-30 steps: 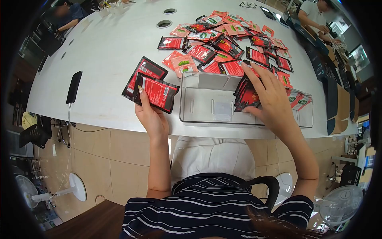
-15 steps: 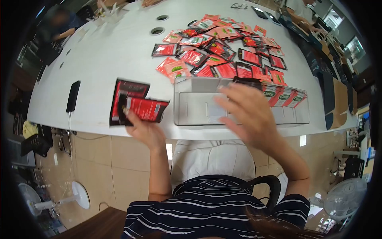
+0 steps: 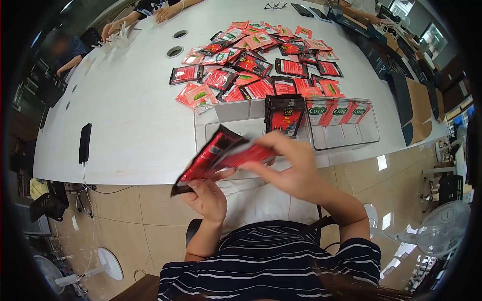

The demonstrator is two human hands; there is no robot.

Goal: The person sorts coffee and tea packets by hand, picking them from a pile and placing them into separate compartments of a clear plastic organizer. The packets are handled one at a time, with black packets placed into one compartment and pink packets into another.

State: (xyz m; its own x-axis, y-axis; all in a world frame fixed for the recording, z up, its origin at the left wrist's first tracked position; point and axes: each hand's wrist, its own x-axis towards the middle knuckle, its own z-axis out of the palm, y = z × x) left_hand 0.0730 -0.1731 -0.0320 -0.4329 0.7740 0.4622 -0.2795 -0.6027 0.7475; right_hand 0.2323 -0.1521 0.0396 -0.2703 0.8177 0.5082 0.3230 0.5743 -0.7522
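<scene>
My left hand (image 3: pixel 208 203) was closed on a red-and-black packet (image 3: pixel 200 163), thumb on its near side, its long axis slanting from 7 o'clock up to 1 o'clock. My right hand (image 3: pixel 296 168) had a narrow pinch on the right end of a second packet (image 3: pixel 243 155), which lay flatter, roughly 8 to 2 o'clock, and overlapped the first. Blur hid exactly where the two touched.

The standing black packets (image 3: pixel 285 118) were upright in the clear tray (image 3: pixel 346 143), at 12 o'clock from my right hand and near it; from my left they sat at about 1 o'clock and farther off, so my right was the nearer. The tray's near side lay between them and me, partly behind my right hand and the packets I held. The Cozy packets (image 3: pixel 339 111) stood in the compartment at 1 to 2 o'clock from my right hand.

Beyond the tray, around 12 o'clock, the loose pile (image 3: pixel 256 62) spread over the tabletop (image 3: pixel 125 115), its near edge close against the far rim. A phone (image 3: pixel 85 143) with a cable lay at 10 o'clock from my left hand, well apart. Another person's hands (image 3: pixel 168 12) were at 11 o'clock, cartons (image 3: pixel 419 108) at 2.
</scene>
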